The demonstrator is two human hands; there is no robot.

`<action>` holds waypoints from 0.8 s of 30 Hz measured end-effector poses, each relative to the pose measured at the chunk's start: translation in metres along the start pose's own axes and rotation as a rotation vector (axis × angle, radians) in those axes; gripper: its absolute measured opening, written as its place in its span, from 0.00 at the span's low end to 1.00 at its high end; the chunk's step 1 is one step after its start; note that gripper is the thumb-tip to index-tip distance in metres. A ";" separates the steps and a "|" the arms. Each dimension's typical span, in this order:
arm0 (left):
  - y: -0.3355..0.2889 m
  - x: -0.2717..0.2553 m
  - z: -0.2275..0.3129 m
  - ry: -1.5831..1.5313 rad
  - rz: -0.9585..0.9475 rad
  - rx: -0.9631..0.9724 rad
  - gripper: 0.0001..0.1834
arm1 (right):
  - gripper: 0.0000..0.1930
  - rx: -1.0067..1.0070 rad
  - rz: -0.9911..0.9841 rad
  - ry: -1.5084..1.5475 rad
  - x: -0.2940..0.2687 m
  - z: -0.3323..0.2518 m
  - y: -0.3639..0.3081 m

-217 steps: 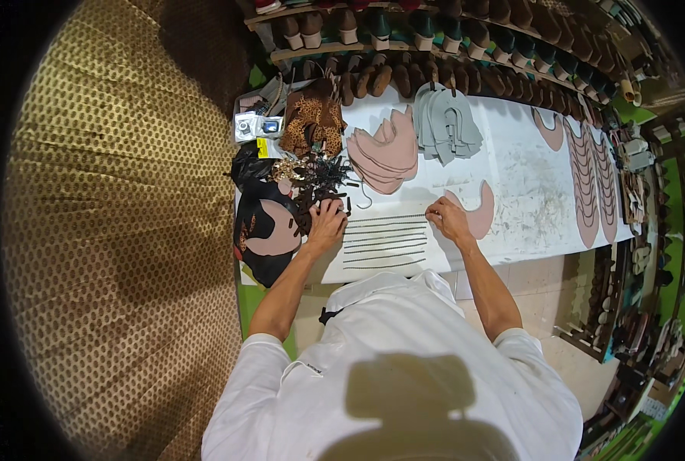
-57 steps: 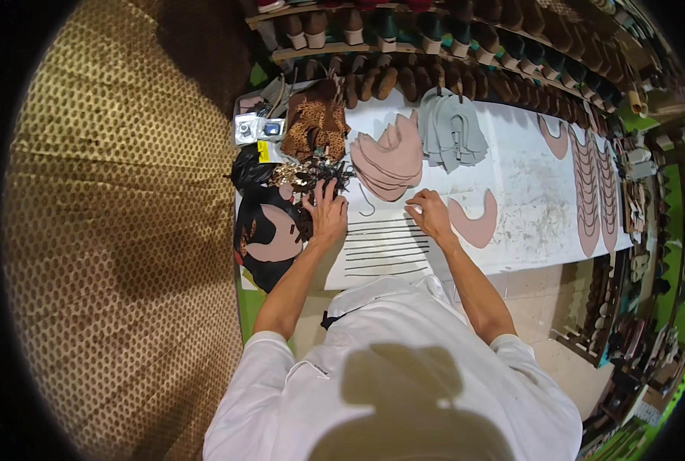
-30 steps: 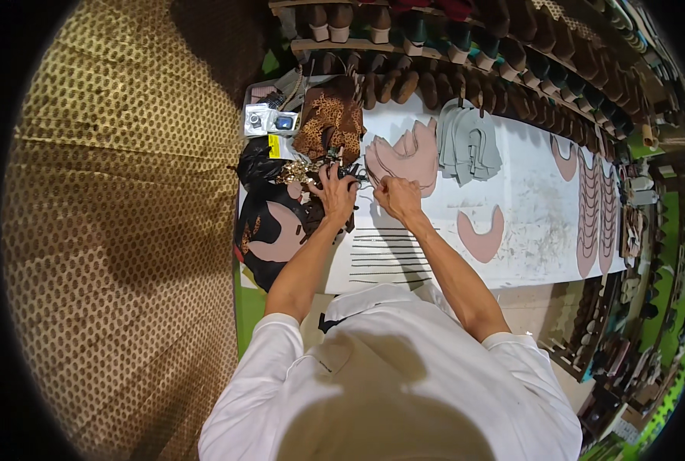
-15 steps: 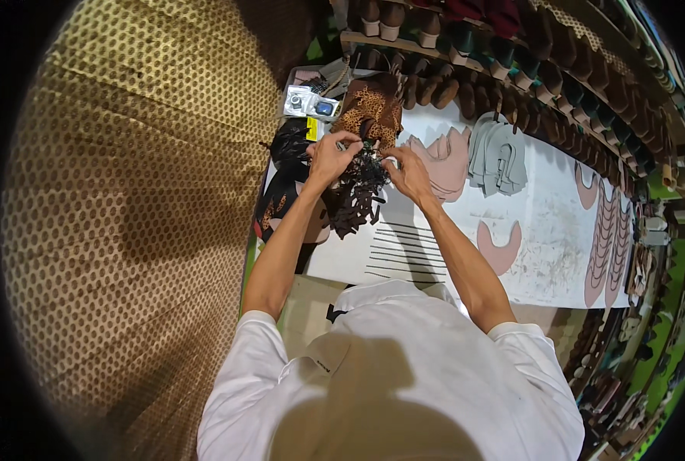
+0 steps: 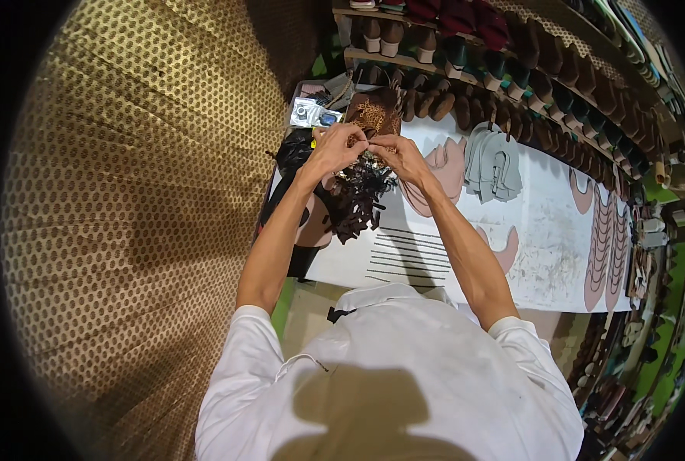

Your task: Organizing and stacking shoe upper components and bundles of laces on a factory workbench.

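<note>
I look down over my own white shirt (image 5: 404, 384) at a long white desk (image 5: 550, 230) that runs along a wall of shelves (image 5: 511, 54) packed with shoe lasts and heels. Both my arms reach forward to the far left end of the desk. My left hand (image 5: 336, 146) and my right hand (image 5: 395, 154) meet there, close together, fingers curled and pinching at the top of a bundle of dark straps (image 5: 358, 196) with small shiny bits in it. The bundle hangs from my fingers down onto the desk; I cannot tell exactly which hand bears its weight. Just beyond my hands lies a brown patterned piece (image 5: 373, 115), and beside it a small clear packet (image 5: 312, 115). To the right of my right hand lies a stack of pink cut pieces (image 5: 442, 165), then a stack of grey ones (image 5: 492, 161). Nearer me, thin dark strips (image 5: 404, 257) lie in parallel rows on the white surface, and one more pink piece (image 5: 504, 250) sits by my right forearm. On my left the woven mat floor (image 5: 127, 230) fills the view.
</note>
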State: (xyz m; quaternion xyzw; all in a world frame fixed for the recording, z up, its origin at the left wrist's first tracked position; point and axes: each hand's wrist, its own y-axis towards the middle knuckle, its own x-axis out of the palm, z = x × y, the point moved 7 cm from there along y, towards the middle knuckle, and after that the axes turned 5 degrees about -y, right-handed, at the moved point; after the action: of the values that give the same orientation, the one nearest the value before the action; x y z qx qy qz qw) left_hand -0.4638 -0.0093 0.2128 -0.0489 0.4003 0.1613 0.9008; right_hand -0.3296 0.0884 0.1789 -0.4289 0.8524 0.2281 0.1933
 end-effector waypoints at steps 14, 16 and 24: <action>-0.014 0.034 -0.038 -1.140 -0.023 -0.332 0.08 | 0.23 0.378 -0.198 0.264 -0.038 0.048 -0.043; -0.021 0.034 -0.047 -1.118 -0.019 -0.344 0.09 | 0.22 0.388 -0.190 0.294 -0.040 0.058 -0.059; -0.048 0.081 -0.040 -0.843 -0.267 -0.374 0.15 | 0.15 0.611 -0.057 0.510 -0.064 0.116 -0.154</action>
State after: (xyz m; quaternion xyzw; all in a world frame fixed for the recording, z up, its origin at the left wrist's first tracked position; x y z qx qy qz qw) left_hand -0.4249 -0.0424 0.1242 -0.1911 -0.0456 0.1192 0.9732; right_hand -0.1520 0.1125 0.0828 -0.4182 0.8894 -0.1551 0.1005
